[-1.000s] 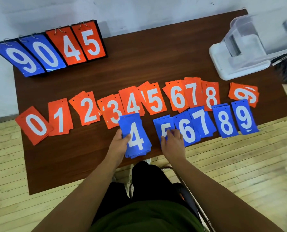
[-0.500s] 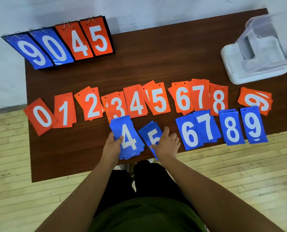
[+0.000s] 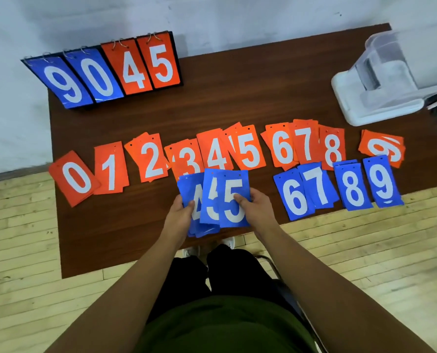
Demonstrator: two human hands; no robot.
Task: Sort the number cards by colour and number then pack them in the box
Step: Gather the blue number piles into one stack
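I read both hands at the 6 o'clock edge of the table [image 3: 237,103].

- The left hand [image 3: 177,216] grips the blue 4 stack [image 3: 188,186], with the thumb curled over its face.
- The right hand [image 3: 258,208] pinches the blue 5 cards [image 3: 234,200], thumb on top. These cards overlap the 4 stack.
- The other blue piles [image 3: 352,189] lie toward 4 o'clock.
- The orange row [image 3: 151,159] runs from 9 to 3 o'clock.
- The box [image 3: 380,80] stands at 2 o'clock, well apart from both hands.

Hazards, as I judge them:

1. The 5 cards are fanned, not squared. A slack pinch can let the lower cards slide off the near edge.
2. In this view the held cards cover the lower edges of the orange 3 and 4. Lowering them there can drag those piles and mix the colours.
3. Merging before squaring can slip a 5 in among the 4s.
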